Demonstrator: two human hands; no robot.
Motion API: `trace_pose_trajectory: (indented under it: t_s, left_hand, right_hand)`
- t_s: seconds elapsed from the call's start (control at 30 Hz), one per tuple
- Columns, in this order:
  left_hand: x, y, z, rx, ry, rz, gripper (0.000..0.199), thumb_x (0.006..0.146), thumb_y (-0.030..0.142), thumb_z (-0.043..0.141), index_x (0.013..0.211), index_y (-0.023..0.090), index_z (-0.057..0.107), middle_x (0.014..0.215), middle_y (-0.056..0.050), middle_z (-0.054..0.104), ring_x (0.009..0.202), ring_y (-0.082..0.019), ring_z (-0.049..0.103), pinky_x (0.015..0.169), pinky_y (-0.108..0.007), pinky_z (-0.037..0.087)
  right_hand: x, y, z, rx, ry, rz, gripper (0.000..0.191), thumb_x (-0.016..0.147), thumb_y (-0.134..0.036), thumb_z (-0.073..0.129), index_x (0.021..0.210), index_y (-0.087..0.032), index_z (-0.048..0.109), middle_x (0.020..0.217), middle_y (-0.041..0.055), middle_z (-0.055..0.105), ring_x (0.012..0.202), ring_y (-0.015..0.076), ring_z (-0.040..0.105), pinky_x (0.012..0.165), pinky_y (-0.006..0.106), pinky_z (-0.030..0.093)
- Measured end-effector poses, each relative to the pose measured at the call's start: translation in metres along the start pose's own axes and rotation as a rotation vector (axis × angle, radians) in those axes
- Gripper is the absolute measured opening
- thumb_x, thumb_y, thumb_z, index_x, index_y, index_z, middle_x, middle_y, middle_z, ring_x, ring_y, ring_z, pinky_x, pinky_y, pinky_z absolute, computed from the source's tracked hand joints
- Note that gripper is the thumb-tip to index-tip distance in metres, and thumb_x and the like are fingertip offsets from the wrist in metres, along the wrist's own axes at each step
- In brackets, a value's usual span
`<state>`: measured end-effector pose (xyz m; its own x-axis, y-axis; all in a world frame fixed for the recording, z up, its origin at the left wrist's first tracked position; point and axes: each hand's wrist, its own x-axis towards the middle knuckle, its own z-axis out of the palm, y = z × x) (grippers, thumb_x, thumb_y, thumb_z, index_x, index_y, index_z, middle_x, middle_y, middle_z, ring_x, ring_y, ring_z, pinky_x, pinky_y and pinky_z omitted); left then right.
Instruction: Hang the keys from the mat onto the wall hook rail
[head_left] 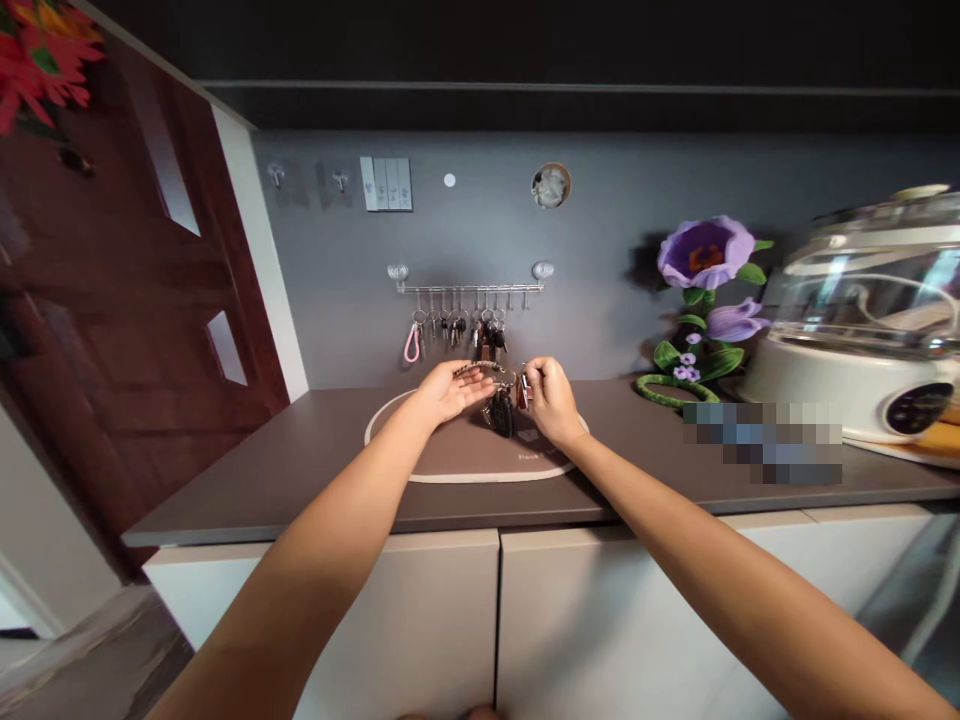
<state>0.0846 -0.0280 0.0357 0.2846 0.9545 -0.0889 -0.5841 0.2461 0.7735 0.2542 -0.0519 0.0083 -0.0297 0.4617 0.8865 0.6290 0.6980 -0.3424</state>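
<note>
A bunch of keys with a dark fob (pixel 501 412) hangs between my hands, above a brown oval mat (pixel 450 460) with a pale rim. My right hand (pixel 551 400) is closed, pinching the bunch near its ring, with a reddish-brown piece beside the fingers. My left hand (pixel 454 392) is palm up with its fingers stretched out, under a beaded loop (pixel 480 365) that belongs to the bunch. Behind my hands, a hook rail (pixel 472 289) on the grey wall carries several key sets and a pink strap (pixel 412 343).
Purple flowers (pixel 706 253) with a green base stand on the counter (pixel 315 470) at the right. Beside them is a white appliance with a clear cover (pixel 817 385). A dark shelf (pixel 525 105) overhangs the wall. A red-brown door (pixel 127 330) stands at the left.
</note>
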Motion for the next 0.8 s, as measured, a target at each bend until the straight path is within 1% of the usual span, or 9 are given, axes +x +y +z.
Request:
trace_pose_trajectory:
  t_s: [0.1,0.23,0.37,0.47,0.5,0.63,0.67,0.73,0.8]
  left_hand:
    - [0.0,-0.001,0.0,0.107,0.042,-0.003,0.009,0.075,0.015,0.046,0.073,0.009,0.053,0.061,-0.008,0.056,0.068,-0.019,0.063,0.071,-0.035,0.053]
    - [0.002,-0.006,-0.001,0.329,0.095,0.034,0.012,0.076,0.018,0.047,0.071,0.01,0.053,0.059,-0.006,0.057,0.061,-0.016,0.062,0.066,-0.034,0.053]
    - [0.007,-0.016,-0.002,0.62,0.148,0.138,0.008,0.074,0.017,0.05,0.071,0.012,0.055,0.06,-0.002,0.058,0.056,-0.011,0.058,0.062,-0.029,0.05]
    - [0.011,-0.022,-0.005,0.828,0.153,0.221,0.014,0.076,0.022,0.047,0.069,0.013,0.055,0.061,-0.001,0.058,0.056,-0.01,0.056,0.058,-0.024,0.045]
    - [0.012,-0.024,-0.006,0.912,0.149,0.285,0.018,0.078,0.025,0.045,0.068,0.013,0.055,0.06,-0.001,0.057,0.057,-0.01,0.055,0.058,-0.024,0.044]
    - [0.013,-0.025,-0.01,1.39,0.197,0.737,0.027,0.081,0.029,0.039,0.063,0.015,0.054,0.067,-0.005,0.059,0.069,-0.014,0.054,0.065,-0.026,0.04]
    - [0.012,-0.024,-0.011,1.473,0.22,0.824,0.028,0.082,0.029,0.037,0.064,0.015,0.054,0.07,-0.006,0.059,0.072,-0.015,0.054,0.067,-0.027,0.039]
    - [0.01,-0.023,-0.011,1.561,0.277,0.924,0.029,0.085,0.027,0.033,0.068,0.016,0.054,0.074,-0.007,0.059,0.076,-0.016,0.053,0.069,-0.027,0.038]
    - [0.007,-0.021,-0.011,1.586,0.335,0.971,0.03,0.086,0.027,0.03,0.07,0.016,0.053,0.075,-0.007,0.058,0.076,-0.017,0.053,0.069,-0.027,0.037]
  right_hand:
    - [0.0,0.0,0.0,0.014,0.006,0.034,0.016,0.087,-0.027,0.03,0.076,-0.02,0.04,0.077,0.0041,0.049,0.076,0.0155,0.045,0.071,0.029,0.037]
    - [0.001,0.001,-0.001,0.032,0.007,0.079,0.018,0.088,-0.029,0.03,0.075,-0.02,0.04,0.076,0.0035,0.048,0.076,0.0154,0.046,0.072,0.03,0.037]
    - [0.003,0.001,-0.002,0.055,0.016,0.102,0.019,0.087,-0.031,0.032,0.076,-0.02,0.042,0.076,0.0031,0.048,0.075,0.015,0.046,0.072,0.03,0.038]
    - [0.005,0.002,-0.003,0.091,0.025,0.114,0.02,0.087,-0.033,0.033,0.077,-0.019,0.043,0.08,0.0042,0.051,0.078,0.0153,0.048,0.073,0.03,0.038]
    - [0.006,0.002,-0.003,0.113,0.021,0.123,0.02,0.087,-0.034,0.033,0.078,-0.019,0.044,0.083,0.0048,0.053,0.079,0.0155,0.048,0.074,0.03,0.039]
    - [0.011,0.002,-0.004,0.172,-0.003,0.19,0.024,0.086,-0.038,0.032,0.081,-0.019,0.046,0.084,0.0056,0.056,0.08,0.016,0.05,0.072,0.03,0.04]
    - [0.012,0.001,-0.005,0.179,-0.004,0.208,0.024,0.086,-0.039,0.032,0.081,-0.019,0.046,0.083,0.0052,0.056,0.079,0.0159,0.05,0.071,0.03,0.04]
    - [0.016,-0.001,-0.006,0.187,0.001,0.24,0.024,0.086,-0.039,0.032,0.079,-0.019,0.045,0.08,0.0044,0.055,0.075,0.0153,0.05,0.069,0.029,0.04]
    - [0.022,-0.002,-0.008,0.183,-0.003,0.269,0.024,0.085,-0.039,0.032,0.077,-0.019,0.044,0.076,0.0034,0.054,0.07,0.0146,0.048,0.066,0.028,0.039]
